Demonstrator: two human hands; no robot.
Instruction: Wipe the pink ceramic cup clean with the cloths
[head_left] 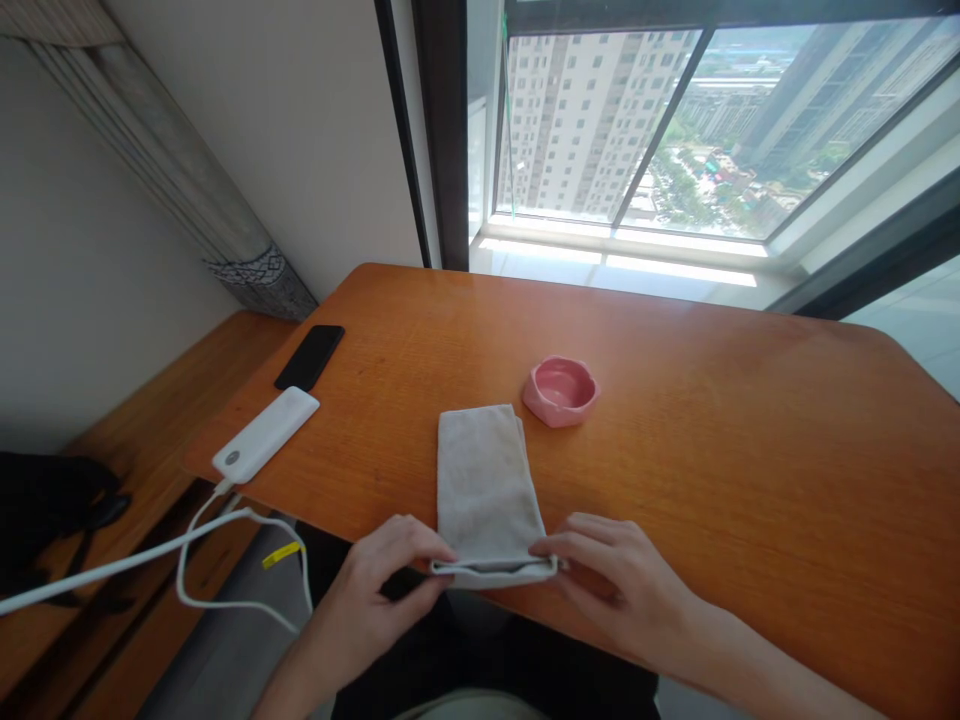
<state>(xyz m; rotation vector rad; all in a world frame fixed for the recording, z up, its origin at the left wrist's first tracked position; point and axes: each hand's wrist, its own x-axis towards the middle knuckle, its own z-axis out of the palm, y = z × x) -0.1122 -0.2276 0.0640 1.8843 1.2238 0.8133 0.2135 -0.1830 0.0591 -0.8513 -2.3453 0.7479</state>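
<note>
A light grey folded cloth (487, 480) lies lengthwise on the wooden table, its near end turned up in a narrow fold at the table's front edge. My left hand (382, 585) pinches the left corner of that fold between thumb and fingers. At the right corner, my right hand (622, 575) is closed on the cloth too, fingertips on top and thumb partly hidden. Just beyond the cloth's far right corner stands a pink faceted bowl (561, 392), apart from both hands.
On the table's left side lie a black phone (310, 357) and a white power bank (266, 435) with a white cable (187, 540) hanging off the edge. Behind the table (750, 430) is a window (637, 130). A dark bag (52, 520) sits at far left.
</note>
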